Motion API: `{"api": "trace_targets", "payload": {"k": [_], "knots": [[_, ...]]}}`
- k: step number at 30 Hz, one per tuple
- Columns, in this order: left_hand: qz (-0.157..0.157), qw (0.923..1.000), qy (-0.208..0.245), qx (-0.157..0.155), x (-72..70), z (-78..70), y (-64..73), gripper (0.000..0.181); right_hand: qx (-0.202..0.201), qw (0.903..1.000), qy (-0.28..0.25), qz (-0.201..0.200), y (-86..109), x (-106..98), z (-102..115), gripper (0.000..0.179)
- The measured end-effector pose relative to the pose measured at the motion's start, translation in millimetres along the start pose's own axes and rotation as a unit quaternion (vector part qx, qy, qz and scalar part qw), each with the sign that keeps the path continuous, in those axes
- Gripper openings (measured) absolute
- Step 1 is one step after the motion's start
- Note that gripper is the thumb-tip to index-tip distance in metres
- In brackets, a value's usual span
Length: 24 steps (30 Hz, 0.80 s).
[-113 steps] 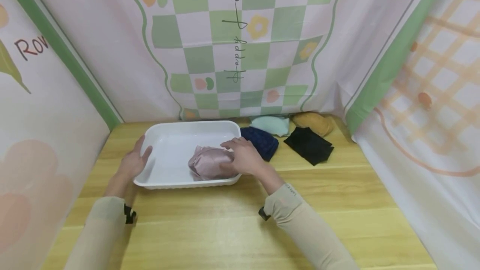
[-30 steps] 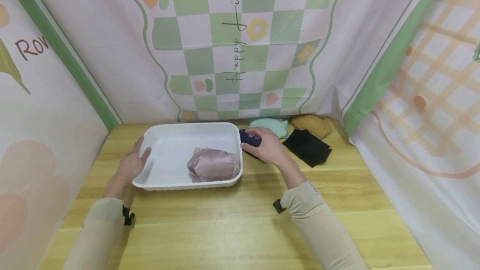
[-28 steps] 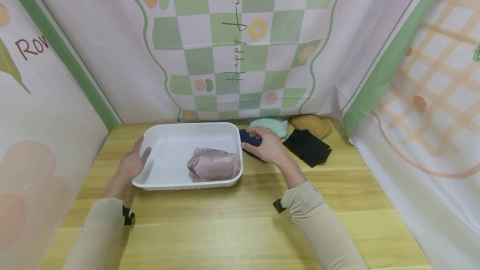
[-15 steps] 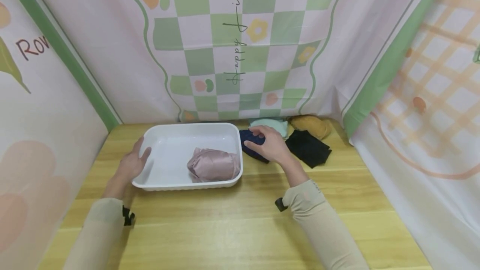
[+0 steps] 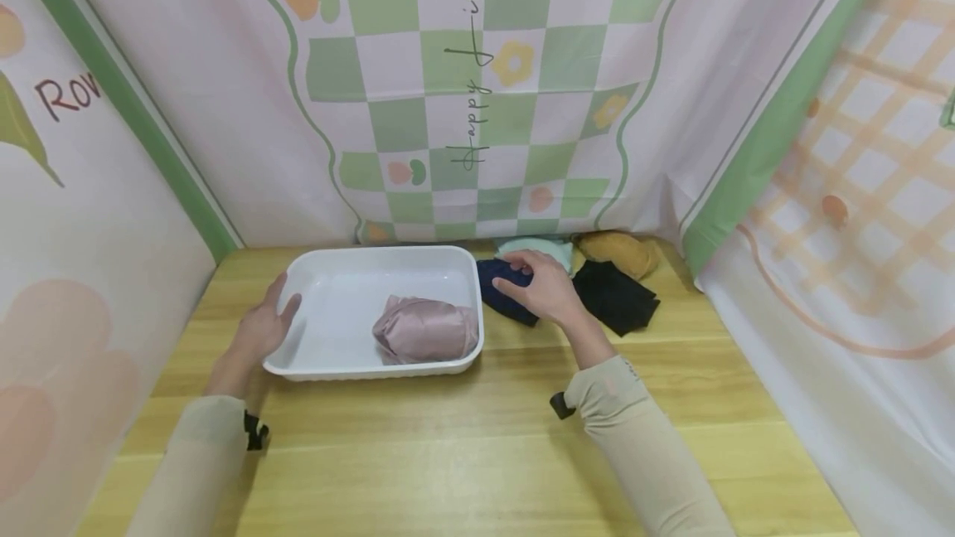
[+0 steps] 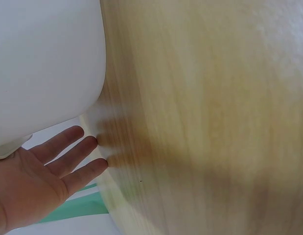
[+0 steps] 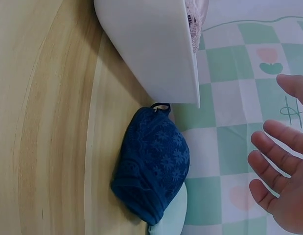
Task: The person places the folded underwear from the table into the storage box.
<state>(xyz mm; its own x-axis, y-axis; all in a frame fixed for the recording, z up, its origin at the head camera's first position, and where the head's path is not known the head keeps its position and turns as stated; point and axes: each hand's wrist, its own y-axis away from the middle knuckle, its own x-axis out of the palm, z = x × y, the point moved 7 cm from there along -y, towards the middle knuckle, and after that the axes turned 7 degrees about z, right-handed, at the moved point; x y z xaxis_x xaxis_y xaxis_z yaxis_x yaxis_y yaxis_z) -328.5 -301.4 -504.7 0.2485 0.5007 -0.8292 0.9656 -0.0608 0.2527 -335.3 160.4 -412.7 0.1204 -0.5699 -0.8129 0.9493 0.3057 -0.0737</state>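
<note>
My left hand (image 5: pixel 263 323) rests at the left end of a white tray (image 5: pixel 321 373), thumb over the rim and fingers straight along the outside. In the left wrist view the spread fingers (image 6: pixel 73 159) show beneath the tray's wall. A folded pink satin bra (image 5: pixel 425 330) lies in the tray's right front part. My right hand (image 5: pixel 548 288) hovers over a folded navy bra (image 5: pixel 501 292) right beside the tray, fingers loosely bent and holding nothing. The right wrist view shows the navy bra (image 7: pixel 156 164) with flower lace and a small strap loop, apart from the hand.
Behind the right hand lie a mint-green bra (image 5: pixel 537 249) and a mustard one (image 5: pixel 618 253). A black folded garment (image 5: pixel 615 297) lies to the right on the wooden table (image 5: pixel 418 454). A printed curtain (image 5: pixel 477 123) closes off the back.
My right hand has let go of the pink bra in the tray and moved right over the navy bra, then lifted slightly away. My left hand has stayed at the tray's rim.
</note>
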Motion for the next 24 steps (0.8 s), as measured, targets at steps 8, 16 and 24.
{"api": "trace_targets", "payload": {"k": [8, 16, 24], "knots": [[-0.003, 1.0000, -0.002, 0.002, 0.2, 0.4, 0.1, 0.077, 0.003, 0.9999, 0.010, -0.008, -4.0, 0.7, -9.6, 0.057], [-0.001, 1.0000, -0.003, -0.003, 0.4, 1.7, -0.8, 0.079, 0.012, 0.9995, 0.025, -0.013, -4.9, 1.7, -15.6, 0.062], [-0.002, 1.0000, -0.006, -0.002, 0.8, 2.1, -1.2, 0.080, 0.031, 0.9989, 0.033, -0.010, -6.2, 5.9, -26.7, 0.062]]}}
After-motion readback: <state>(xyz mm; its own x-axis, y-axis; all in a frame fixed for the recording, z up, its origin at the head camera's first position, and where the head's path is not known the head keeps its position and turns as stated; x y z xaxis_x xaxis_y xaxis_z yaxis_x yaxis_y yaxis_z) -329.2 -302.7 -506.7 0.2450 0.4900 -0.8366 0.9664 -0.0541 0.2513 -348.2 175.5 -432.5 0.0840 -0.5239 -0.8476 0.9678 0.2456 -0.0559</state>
